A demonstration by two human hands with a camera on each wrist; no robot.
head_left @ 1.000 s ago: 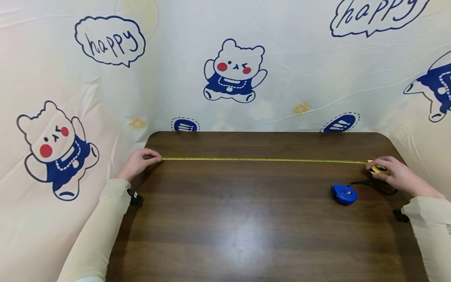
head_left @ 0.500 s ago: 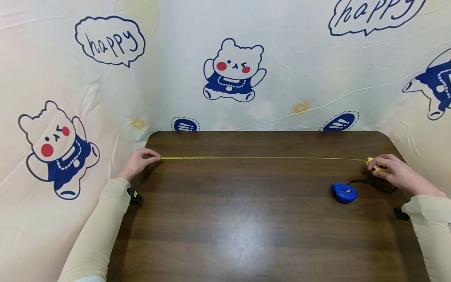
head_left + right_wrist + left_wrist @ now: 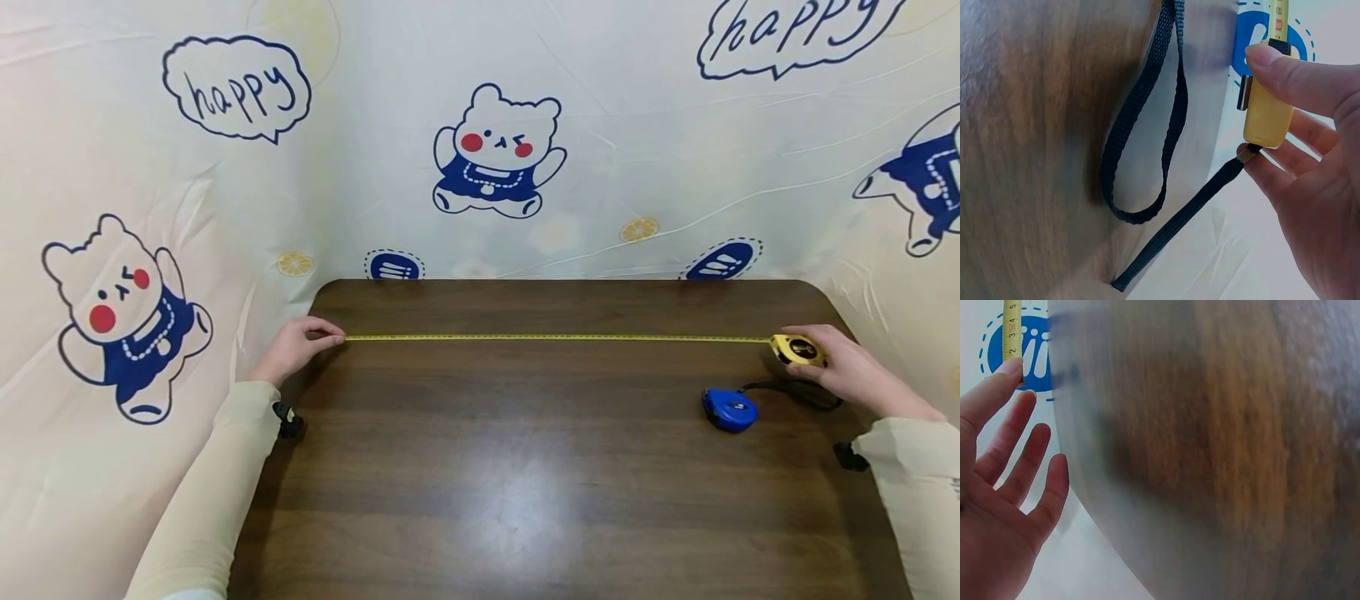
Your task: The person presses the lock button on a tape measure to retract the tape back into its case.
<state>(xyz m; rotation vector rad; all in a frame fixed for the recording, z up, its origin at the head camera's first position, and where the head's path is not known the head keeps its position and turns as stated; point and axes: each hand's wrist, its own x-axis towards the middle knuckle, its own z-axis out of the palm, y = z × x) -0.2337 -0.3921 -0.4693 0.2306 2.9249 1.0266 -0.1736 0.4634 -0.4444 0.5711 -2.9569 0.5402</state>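
Note:
Near the table's far left side, my left hand point(image 3: 291, 350) pinches the free end of a yellow tape measure blade point(image 3: 555, 337) between thumb and index finger. The other fingers spread loosely in the left wrist view, where the low numbers of the blade point(image 3: 1012, 331) show. At the right, my right hand point(image 3: 851, 373) grips the yellow tape measure case point(image 3: 798, 349), thumb on its upper edge near the blade's mouth. The blade runs straight between both hands. A black strap point(image 3: 1179, 224) hangs from the case in the right wrist view.
A blue tape measure point(image 3: 731, 410) lies on the brown wooden table point(image 3: 495, 467) in front of my right hand, its black strap point(image 3: 1110, 162) looped out to the right. A printed curtain point(image 3: 600, 125) stands close behind the table and along both sides.
My right hand has shifted slightly left with the case, whose round face shows more now. The blade looked thin, turned edge-on, half a second ago and shows its face again. My left hand stays put.

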